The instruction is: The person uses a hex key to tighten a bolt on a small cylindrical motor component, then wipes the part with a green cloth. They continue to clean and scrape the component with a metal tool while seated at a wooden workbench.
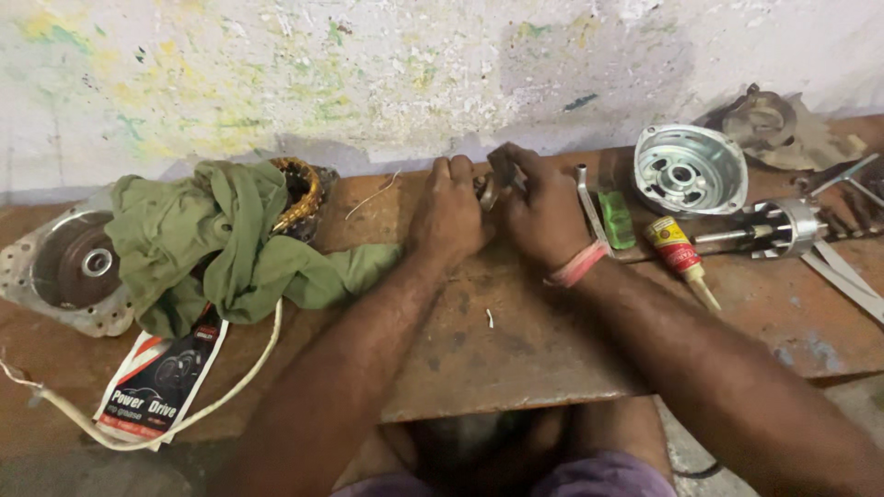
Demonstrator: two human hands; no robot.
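Both forearms reach forward over the worn, rust-brown surface (516,350), and the left hand (448,216) and right hand (543,216) meet knuckle to knuckle near its far edge, each grip curled tightly around a small round metal part (488,190) pinched between them. A crumpled green cloth (221,244) lies just left, half covering a copper-wound coil (299,189) and touching a dished metal housing (69,267). To the right lie a small glue tube (680,253), a steel rotor shaft (773,230) and a shiny cast end cover (689,168).

Paint-flecked white wall (368,74), worn rusty-brown workbench (516,340), grey floor (856,396), dim light
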